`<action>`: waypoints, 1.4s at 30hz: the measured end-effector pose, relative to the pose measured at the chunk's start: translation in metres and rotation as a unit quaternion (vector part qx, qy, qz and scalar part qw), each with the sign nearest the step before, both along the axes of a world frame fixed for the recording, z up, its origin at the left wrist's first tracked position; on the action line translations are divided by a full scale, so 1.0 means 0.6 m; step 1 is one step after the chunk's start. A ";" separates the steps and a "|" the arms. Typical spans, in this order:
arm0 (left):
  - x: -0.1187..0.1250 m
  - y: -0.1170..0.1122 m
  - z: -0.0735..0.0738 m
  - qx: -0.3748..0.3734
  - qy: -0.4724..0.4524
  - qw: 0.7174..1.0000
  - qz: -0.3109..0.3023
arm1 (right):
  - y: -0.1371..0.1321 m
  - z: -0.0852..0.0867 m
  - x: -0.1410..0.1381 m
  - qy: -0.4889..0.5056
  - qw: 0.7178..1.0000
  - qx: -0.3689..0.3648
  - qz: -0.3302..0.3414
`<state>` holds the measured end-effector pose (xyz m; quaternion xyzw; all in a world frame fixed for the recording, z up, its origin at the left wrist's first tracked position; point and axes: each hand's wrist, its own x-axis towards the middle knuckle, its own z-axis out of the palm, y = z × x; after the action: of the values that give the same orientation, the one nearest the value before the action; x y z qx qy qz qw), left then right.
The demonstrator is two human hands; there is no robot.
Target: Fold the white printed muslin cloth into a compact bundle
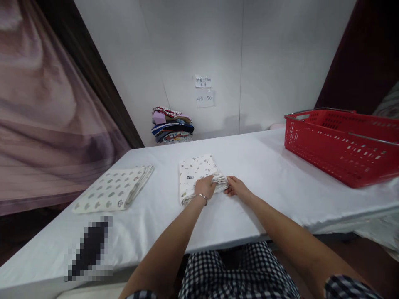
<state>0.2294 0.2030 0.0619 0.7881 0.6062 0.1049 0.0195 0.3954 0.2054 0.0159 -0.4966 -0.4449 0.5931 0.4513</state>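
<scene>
A folded white cloth with small printed figures (195, 173) lies in the middle of the white table (274, 174). My left hand (205, 187), with a bracelet on the wrist, rests on the cloth's near right corner with fingers curled on its edge. My right hand (236, 187) pinches the same folded edge from the right side. A second folded cloth with a leaf-like print (114, 192) lies flat to the left, apart from both hands.
A red plastic basket (339, 143) stands at the table's right side. A stack of folded colourful fabrics (171, 125) sits at the far edge by the wall. A blurred dark object (90, 249) lies near the front left. Paper notes (204, 91) hang on the wall.
</scene>
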 end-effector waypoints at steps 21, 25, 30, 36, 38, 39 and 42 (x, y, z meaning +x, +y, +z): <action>0.007 0.005 0.005 -0.076 -0.111 0.989 0.060 | 0.007 -0.009 0.000 -0.010 1.000 -0.012 -0.016; 0.012 0.001 0.003 -0.072 -0.091 0.991 0.068 | 0.011 -0.009 -0.002 -0.034 0.999 -0.020 -0.020; 0.012 0.002 -0.004 -0.041 -0.060 0.996 0.051 | 0.008 -0.016 -0.001 -0.018 0.999 0.020 -0.018; 0.013 -0.003 -0.004 -0.035 -0.044 0.998 0.038 | 0.003 -0.030 -0.005 -0.076 0.990 0.086 -0.083; 0.017 -0.006 0.000 -0.029 -0.044 0.998 0.038 | 0.004 -0.037 -0.006 -0.103 0.979 0.128 -0.123; 0.020 -0.007 0.001 -0.022 -0.044 0.998 0.034 | 0.004 -0.040 -0.007 -0.112 0.972 0.148 -0.143; 0.031 -0.007 0.006 0.002 -0.038 0.999 0.016 | 0.006 -0.046 -0.007 -0.129 0.958 0.190 -0.172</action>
<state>0.2481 0.1986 0.0654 0.7741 0.6170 0.1360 0.0391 0.3912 0.2089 -0.0115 -0.5429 -0.5118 0.3415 0.5715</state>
